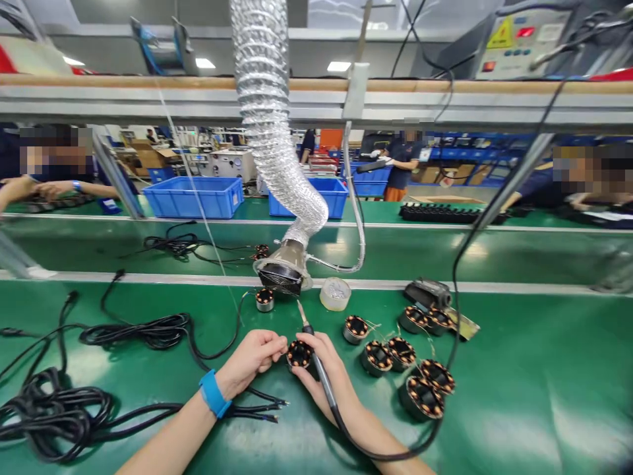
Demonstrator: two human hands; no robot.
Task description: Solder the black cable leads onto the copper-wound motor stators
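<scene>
My right hand (pixel 341 386) grips a soldering iron (pixel 307 328), its tip pointing up and away from me. The thumb and fingers of that same hand also hold a round motor stator (pixel 299 355) with copper windings. My left hand (pixel 252 359), with a blue wristband (pixel 214 394), is closed in a pinch at the stator's left side. Whatever lies between those fingertips is too small to make out. Just beyond, another stator (pixel 265 300) stands on the green bench with a black cable running to it.
Several stators (pixel 378 358) with loose wires sit at right, near a soldering iron stand (pixel 428 293). Coiled black cables (pixel 54 412) cover the left. An extraction duct (pixel 281 264) hangs ahead beside a round container (pixel 335 293). The iron's cord (pixel 455 297) loops at right. People work across the bench.
</scene>
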